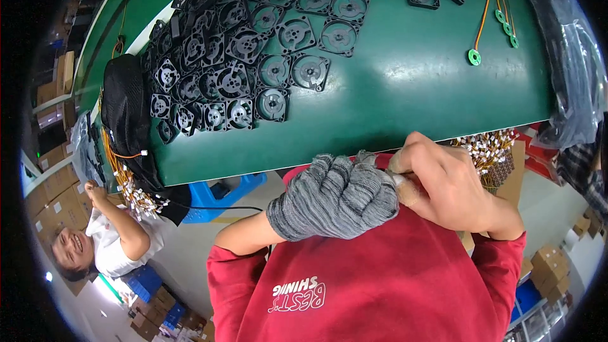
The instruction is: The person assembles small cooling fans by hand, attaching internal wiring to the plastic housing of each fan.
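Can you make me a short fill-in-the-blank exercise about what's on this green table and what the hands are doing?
1. The left hand wears a grey knit ____.
2. The right hand is ____, with no covering.
3. The black fan frames lie on a ____ table.
4. The small green round boards hang on ____ wires.

Missing words: glove; bare; green; orange

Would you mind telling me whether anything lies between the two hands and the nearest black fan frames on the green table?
Nothing visible does. The gloved left hand and bare right hand meet at the table's near edge, and only a bare strip of green table separates them from the nearest fan frames.
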Motion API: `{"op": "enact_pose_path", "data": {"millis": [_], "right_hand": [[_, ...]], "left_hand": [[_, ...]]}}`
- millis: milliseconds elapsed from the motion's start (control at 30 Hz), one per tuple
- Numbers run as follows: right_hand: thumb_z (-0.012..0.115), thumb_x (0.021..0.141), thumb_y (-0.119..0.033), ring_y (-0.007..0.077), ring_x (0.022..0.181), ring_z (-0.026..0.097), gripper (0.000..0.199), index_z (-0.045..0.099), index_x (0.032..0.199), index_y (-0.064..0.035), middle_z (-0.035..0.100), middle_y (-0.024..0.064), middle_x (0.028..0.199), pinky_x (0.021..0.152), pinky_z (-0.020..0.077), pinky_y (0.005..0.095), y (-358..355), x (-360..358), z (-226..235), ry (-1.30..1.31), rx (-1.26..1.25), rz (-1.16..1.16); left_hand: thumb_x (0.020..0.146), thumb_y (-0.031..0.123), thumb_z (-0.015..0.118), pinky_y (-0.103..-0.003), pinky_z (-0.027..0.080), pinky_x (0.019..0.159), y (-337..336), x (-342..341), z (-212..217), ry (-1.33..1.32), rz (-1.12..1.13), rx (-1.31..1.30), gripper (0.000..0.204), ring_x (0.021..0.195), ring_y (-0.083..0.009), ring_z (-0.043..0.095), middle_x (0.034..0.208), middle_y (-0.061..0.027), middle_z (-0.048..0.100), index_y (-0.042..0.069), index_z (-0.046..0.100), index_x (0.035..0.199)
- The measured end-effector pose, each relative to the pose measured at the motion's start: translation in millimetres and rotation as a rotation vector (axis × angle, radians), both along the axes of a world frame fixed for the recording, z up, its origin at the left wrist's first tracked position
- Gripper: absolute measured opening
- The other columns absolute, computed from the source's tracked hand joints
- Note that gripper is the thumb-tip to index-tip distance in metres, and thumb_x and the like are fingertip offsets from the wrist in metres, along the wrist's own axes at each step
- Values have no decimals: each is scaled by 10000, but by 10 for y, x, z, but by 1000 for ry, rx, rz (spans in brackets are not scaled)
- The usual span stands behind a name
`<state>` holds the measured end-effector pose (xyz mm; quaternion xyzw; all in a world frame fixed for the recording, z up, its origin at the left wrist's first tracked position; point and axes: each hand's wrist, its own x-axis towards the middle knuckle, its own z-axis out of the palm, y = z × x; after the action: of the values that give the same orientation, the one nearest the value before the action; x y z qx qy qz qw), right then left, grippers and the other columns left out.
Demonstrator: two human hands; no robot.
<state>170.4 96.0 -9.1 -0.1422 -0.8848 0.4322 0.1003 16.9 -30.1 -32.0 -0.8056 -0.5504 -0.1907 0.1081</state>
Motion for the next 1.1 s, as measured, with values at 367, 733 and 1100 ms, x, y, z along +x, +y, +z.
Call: {"op": "enact_pose_path", "data": {"millis": [367,733,1100], "right_hand": [[568,846,-164,29,655,434,160,539,857,-7,507,-50,726,566,358,201,240,37,-331,-174,-1290,297],[549,850,-162,18,592,356,135,540,855,-28,457,-53,703,512,292,174,181,90,-371,-174,-1547,201],[544,771,35,270,1040,493,257,532,1027,10,546,157,1072,897,374,331,872,422,582,311,1131,-762]], "left_hand": [[635,183,766,-279,416,635,127,25,-91,-1352,-13,-677,409,717,-129,500,756,-29,483,64,463,882],[657,197,762,-254,416,657,165,2,-60,-1432,49,-855,416,735,-95,483,787,-12,493,72,462,917],[638,144,743,-241,440,559,1367,-576,702,-1104,230,118,329,597,-95,519,699,-30,562,43,499,834]]}}
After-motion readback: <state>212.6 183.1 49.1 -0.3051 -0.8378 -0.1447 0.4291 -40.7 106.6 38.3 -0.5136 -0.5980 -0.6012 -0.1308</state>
